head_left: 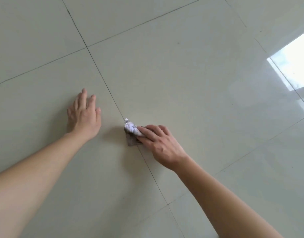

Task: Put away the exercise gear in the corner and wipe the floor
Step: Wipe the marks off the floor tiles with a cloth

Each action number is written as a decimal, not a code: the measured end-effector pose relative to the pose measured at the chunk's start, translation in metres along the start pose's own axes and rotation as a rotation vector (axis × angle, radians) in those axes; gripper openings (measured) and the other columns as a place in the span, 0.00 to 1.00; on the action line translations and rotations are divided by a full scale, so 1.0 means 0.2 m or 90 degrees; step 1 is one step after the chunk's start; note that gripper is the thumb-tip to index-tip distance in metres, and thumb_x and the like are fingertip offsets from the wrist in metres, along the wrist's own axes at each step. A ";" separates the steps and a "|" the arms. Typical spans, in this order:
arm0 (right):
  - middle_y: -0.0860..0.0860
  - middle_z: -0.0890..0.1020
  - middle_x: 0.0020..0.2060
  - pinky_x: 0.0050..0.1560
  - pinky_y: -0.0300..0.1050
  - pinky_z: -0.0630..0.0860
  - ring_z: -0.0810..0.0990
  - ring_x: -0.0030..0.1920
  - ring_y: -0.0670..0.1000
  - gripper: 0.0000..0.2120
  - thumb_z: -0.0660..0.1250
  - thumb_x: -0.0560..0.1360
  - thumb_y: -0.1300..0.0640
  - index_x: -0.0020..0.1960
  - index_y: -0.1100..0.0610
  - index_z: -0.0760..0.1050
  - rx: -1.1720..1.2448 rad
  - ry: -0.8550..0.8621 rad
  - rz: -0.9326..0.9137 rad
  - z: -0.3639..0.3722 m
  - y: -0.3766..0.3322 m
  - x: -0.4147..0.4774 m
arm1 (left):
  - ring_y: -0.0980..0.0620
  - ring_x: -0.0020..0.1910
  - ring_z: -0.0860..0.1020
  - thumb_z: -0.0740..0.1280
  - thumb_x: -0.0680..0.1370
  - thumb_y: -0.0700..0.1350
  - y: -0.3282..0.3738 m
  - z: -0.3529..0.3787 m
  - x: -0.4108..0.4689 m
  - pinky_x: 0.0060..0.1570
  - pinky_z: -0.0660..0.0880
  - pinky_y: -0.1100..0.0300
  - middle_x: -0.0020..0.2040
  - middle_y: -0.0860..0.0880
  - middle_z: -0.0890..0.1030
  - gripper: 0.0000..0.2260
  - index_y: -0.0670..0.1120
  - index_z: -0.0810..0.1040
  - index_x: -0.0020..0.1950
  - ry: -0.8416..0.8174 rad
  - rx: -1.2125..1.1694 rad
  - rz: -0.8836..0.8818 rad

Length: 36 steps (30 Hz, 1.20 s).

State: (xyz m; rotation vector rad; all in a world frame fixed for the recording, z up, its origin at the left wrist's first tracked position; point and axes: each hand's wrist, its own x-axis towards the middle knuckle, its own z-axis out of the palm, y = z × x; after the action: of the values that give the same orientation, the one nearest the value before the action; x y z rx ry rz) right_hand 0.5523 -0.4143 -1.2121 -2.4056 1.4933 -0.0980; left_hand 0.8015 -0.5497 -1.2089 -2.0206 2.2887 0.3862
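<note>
Now the right hand [162,146] presses a crumpled cloth [131,130] onto the tiled floor [190,83]; at nine o'clock, the left hand [85,117] lies flat, fingers slightly spread.

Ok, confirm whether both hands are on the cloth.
No, only the right hand presses the cloth; the left hand rests on bare floor.

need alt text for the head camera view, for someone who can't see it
Seen from above, a person's right hand presses a small crumpled cloth onto a pale glossy tiled floor, right on a grout line. The left hand rests flat and empty on the tile beside it. Bright window light reflects off the floor at the right edge.
</note>
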 end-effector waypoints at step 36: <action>0.53 0.68 0.73 0.60 0.54 0.65 0.66 0.64 0.61 0.30 0.55 0.72 0.62 0.74 0.53 0.68 0.028 0.061 0.246 -0.06 0.06 0.85 | 0.44 0.79 0.39 0.43 0.82 0.56 0.03 0.11 0.23 0.72 0.40 0.35 0.80 0.44 0.40 0.28 0.47 0.44 0.80 -0.037 0.044 -0.077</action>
State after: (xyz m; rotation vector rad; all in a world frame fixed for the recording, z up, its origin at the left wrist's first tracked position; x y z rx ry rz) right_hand 0.6174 -0.5727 -1.2212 -2.0603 1.9479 -0.1590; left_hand 0.7859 -0.5876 -1.2390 -2.0728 2.1048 0.3479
